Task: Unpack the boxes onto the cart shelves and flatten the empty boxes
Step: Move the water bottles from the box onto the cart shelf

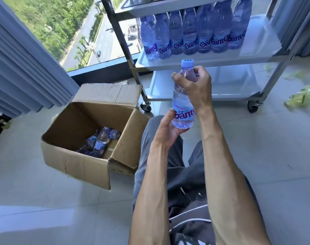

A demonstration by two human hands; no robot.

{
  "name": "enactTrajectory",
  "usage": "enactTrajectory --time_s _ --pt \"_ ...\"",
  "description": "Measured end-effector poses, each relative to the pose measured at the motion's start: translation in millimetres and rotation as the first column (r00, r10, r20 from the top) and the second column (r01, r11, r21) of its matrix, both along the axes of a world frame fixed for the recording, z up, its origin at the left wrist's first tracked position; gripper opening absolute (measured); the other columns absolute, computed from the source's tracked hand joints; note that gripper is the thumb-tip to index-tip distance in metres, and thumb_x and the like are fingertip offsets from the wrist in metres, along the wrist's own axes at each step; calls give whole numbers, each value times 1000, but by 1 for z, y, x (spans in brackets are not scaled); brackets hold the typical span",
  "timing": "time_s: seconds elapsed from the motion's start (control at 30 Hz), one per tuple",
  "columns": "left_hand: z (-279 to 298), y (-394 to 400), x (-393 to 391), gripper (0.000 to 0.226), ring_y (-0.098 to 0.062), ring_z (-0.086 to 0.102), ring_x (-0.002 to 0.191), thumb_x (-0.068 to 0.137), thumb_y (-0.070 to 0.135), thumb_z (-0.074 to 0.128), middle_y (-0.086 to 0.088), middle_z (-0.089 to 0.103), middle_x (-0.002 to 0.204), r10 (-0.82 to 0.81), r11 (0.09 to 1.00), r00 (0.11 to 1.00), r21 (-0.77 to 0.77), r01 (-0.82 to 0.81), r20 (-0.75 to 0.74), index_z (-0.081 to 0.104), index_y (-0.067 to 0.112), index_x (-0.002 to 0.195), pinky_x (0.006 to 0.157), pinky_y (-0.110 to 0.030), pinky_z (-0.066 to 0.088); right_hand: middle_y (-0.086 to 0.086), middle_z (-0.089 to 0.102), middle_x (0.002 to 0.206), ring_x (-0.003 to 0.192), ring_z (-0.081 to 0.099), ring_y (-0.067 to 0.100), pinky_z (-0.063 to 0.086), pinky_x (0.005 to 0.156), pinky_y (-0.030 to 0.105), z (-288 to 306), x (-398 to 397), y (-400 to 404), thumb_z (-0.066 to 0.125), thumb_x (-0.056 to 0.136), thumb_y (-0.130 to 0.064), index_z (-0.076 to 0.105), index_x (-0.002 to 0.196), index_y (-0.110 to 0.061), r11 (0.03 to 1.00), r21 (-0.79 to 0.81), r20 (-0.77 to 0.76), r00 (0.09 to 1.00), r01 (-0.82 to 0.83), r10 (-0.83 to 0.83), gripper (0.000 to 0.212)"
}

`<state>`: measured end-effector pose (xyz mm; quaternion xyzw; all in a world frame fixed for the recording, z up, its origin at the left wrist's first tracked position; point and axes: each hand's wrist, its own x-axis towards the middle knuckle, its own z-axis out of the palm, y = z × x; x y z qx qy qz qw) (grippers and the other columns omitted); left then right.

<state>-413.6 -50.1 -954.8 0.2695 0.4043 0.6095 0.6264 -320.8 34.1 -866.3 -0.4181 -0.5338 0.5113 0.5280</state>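
Both hands hold 1 upright water bottle (183,103) before the cart (267,55): right hand (197,85) grips its neck, left hand (170,129) its base. 7 bottles (191,36) line the cart's middle shelf, tops hidden; the bottles (99,142) inside the open box (83,161) left of the cart are too jumbled to count.

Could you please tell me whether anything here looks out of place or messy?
Yes: crumpled pale green plastic scraps lie strewn on the tiled floor right of the white wheeled cart, and the last clear water bottles lie jumbled in the open brown cardboard box.
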Motion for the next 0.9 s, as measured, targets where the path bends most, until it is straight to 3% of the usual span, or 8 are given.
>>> enactTrajectory --time_s 0.1,0.2,0.27,0.33,0.43,0.6,0.73,0.9 --pt "4 5 2 88 -33 64 102 64 58 84 -20 62 119 103 995 992 17 -102 -76 53 -2 121 80 -42 57 -5 68 76 69 64 14 56 68 36 6 4 10 82 64 -52 64 89 -14 997 59 64 997 -40 36 48" --pt "14 23 8 59 -26 69 89 66 51 82 -13 67 104 198 980 978 -15 -199 -71 56 11 101 73 -38 59 -9 66 83 73 61 10 49 66 27 2 1 21 81 59 -56 60 96 -21 994 81 307 950 -75 46 55" --pt "15 44 10 44 -19 68 79 75 42 76 -6 67 92 248 968 968 -26 -249 -41 52 15 98 71 -36 56 -6 66 96 86 62 15 51 76 30 -11 -2 24 83 58 -50 58 108 -20 1000 14 410 912 -16 9 63" --pt "12 69 8 30 -15 65 71 85 32 73 -2 66 83 257 966 966 -13 -257 -10 50 16 98 66 -32 54 -4 68 93 87 63 19 52 76 32 -22 -5 30 84 59 -45 60 104 -19 995 -14 395 915 100 -86 57" --pt "6 106 9 36 -19 63 73 82 28 75 -7 65 87 226 974 974 -20 -227 -23 53 13 106 68 -32 50 -10 61 66 62 56 13 39 58 24 -30 -2 57 85 59 -42 58 76 -19 964 45 338 904 262 -261 39" --pt "4 186 20 25 -17 63 91 87 24 73 -2 70 98 223 964 912 -58 -258 -345 66 12 108 77 -22 47 -7 59 60 57 52 18 34 57 25 -48 27 122 88 61 -40 56 68 -17 887 58 329 830 458 -451 40" --pt "23 257 26 55 -19 60 111 81 28 78 -6 62 118 348 877 701 -48 -478 -622 54 12 128 96 -31 47 -5 61 69 64 57 20 31 56 19 -52 47 181 89 62 -32 59 76 -15 825 43 311 777 564 -547 37" --pt "38 339 52 100 -26 34 140 76 30 83 -15 37 150 411 860 558 104 -499 -721 24 5 153 114 -37 33 -6 68 76 64 61 9 49 61 23 -44 59 244 88 60 -21 63 83 -16 795 55 259 760 605 -596 35"
